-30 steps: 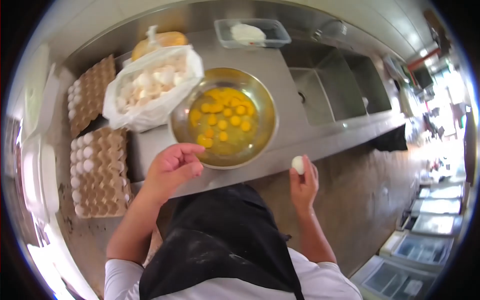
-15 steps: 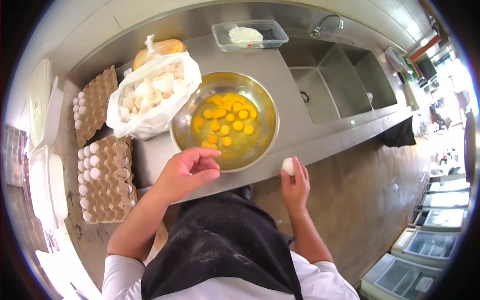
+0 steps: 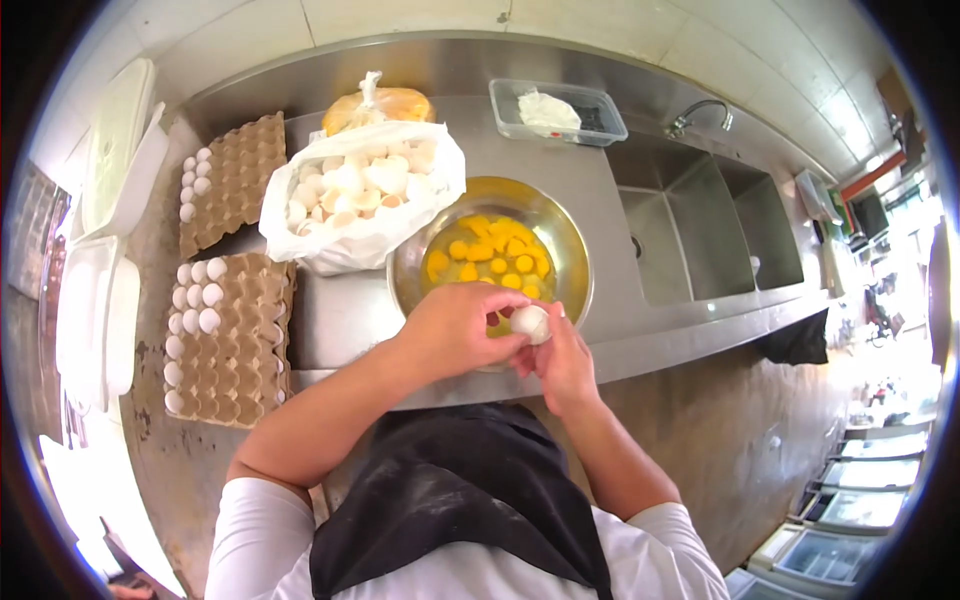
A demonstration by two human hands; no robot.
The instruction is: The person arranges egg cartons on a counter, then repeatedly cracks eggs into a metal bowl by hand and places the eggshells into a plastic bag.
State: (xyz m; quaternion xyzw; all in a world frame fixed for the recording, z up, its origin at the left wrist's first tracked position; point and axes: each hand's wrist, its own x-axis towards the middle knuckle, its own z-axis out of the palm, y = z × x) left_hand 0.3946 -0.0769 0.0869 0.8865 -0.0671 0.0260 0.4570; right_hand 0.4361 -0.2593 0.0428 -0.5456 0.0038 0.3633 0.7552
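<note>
Over the near rim of a steel bowl [image 3: 574, 245], both hands meet at a white egg [image 3: 530, 324]. The egg seems to have a crack or opening on its upper side. My right hand [image 3: 563, 368] grips it from the right, and my left hand [image 3: 462, 322] touches it from the left with curled fingers and thumb. Several yellow yolks [image 3: 498, 265] lie in clear egg white inside the bowl. Left of the bowl, touching it, is a white plastic bag [image 3: 345, 240] full of broken eggshells [image 3: 362, 182].
Egg cartons [image 3: 232, 350] with several white eggs stand at the left, another carton [image 3: 245, 175] behind. A tied bag with orange contents [image 3: 375, 108] is behind the shells. A clear container [image 3: 600, 112] sits at the back, beside the sink [image 3: 675, 230] and faucet [image 3: 705, 112].
My right hand has brought the egg left and up to the bowl's near edge. My left hand has moved right to meet it, and its fingers now touch the egg. The camera view has shifted.
</note>
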